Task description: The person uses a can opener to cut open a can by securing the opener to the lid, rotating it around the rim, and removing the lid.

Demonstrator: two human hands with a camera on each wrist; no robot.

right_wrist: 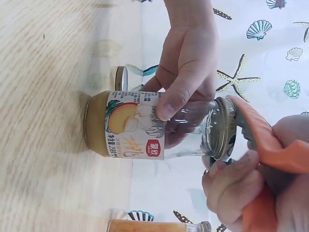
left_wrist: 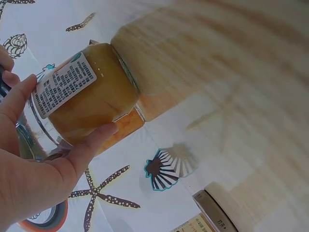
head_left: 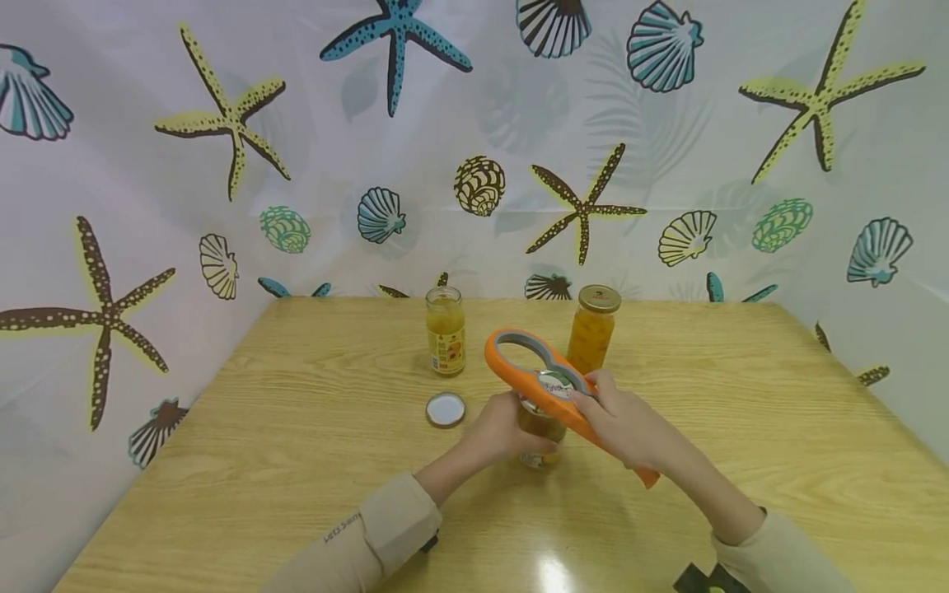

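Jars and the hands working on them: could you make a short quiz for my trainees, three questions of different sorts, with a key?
1. Multiple choice. What does the right hand hold?
A. A spoon
B. An orange opener
C. A cloth

2. True or false. The jar at the back left has its mouth uncovered.

3. Short answer. Which hand grips the glass body of the front jar?

Key
1. B.
2. True; a loose lid lies on the table in front of it.
3. The left hand.
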